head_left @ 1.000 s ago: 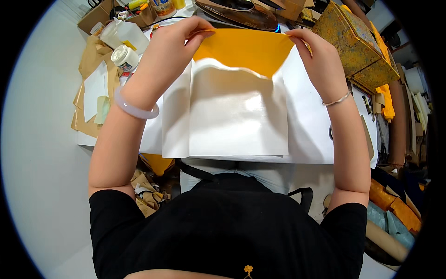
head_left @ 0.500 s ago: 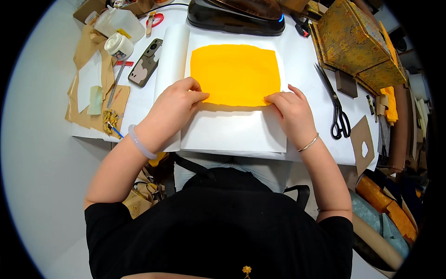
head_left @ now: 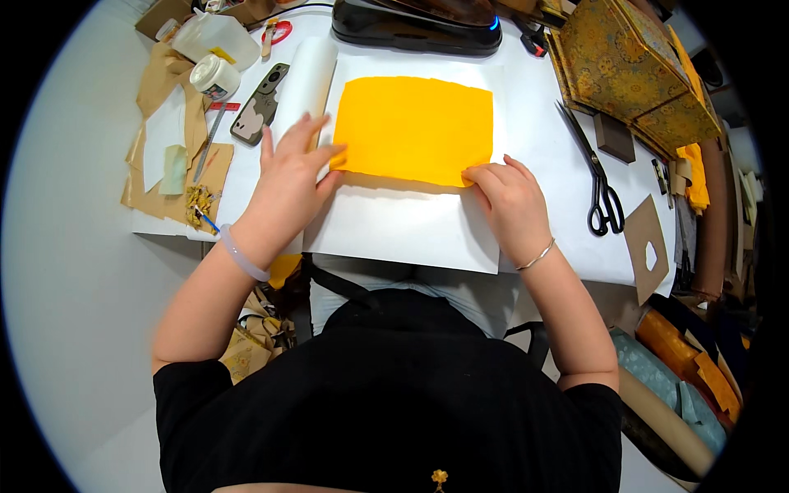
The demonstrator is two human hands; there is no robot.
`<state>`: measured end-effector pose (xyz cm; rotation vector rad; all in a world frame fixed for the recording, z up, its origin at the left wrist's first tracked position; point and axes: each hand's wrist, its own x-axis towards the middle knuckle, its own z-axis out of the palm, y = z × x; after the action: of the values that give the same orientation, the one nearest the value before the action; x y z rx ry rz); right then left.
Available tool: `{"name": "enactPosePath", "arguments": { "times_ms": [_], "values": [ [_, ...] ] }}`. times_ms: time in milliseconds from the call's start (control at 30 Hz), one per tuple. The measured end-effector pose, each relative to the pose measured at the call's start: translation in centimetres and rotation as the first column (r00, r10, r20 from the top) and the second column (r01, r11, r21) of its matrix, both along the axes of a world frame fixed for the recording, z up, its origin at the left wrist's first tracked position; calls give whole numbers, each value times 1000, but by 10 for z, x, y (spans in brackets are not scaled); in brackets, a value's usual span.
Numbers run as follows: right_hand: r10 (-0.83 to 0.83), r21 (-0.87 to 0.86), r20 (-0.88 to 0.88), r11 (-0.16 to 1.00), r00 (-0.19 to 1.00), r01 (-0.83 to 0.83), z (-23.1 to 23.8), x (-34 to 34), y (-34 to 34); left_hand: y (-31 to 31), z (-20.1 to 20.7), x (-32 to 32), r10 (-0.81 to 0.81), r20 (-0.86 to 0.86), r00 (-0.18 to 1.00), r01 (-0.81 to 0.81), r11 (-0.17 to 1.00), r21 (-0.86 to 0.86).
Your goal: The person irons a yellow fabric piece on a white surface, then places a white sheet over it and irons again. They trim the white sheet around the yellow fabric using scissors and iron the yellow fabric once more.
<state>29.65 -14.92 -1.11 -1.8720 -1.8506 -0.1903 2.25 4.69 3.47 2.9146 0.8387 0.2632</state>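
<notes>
A bright yellow piece of cloth (head_left: 415,127), roughly rectangular with uneven edges, lies over a white paper sheet (head_left: 394,226). At its near right corner, my right hand (head_left: 511,197) pinches the edge between thumb and fingers. My left hand (head_left: 292,177) is at the near left corner with its fingers spread apart; its fingertips reach toward or lightly touch that corner, which looks slightly blurred. Beyond my left hand, the sheet's left side is rolled into a white paper roll (head_left: 308,86).
Black scissors (head_left: 604,193) lie at right, near a brown block (head_left: 614,138) and patterned boxes (head_left: 629,66). At left are a phone (head_left: 261,103), a white jar (head_left: 215,78), a plastic jug (head_left: 218,41) and brown paper scraps. A dark machine (head_left: 415,29) stands at the back.
My left hand has let go of the near edge, moved left and spread its fingers. The yellow cloth is now slightly tilted, its near left corner farther away. The white sheet has shifted slightly left.
</notes>
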Motion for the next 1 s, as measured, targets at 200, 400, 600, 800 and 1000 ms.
{"name": "enactPosePath", "arguments": {
  "times_ms": [200, 400, 600, 800, 1000],
  "values": [
    [-43, -14, -9, 999, 999, 43, -9, -7, -12, 11, 1, -15, 228, 28, 973, -221, 963, -151],
    [-30, -9, 8, 1000, 1000, 30, -13, 6, -23, 48, -6, -40, 315, 208, 926, -186, 861, -474],
    [-35, -41, -12, 999, 999, 34, -8, 9, -26, 134, -52, -60, 118, 29, 993, -120, 992, 44],
    [-64, -14, -31, 998, 997, 63, -8, 6, -28, 159, -65, -45, 243, 13, 970, -241, 957, 158],
    [-63, -6, -2, 998, 998, 63, -9, 9, -28, 107, -7, 0, 245, 224, 943, -210, 963, -169]
  ]
}}
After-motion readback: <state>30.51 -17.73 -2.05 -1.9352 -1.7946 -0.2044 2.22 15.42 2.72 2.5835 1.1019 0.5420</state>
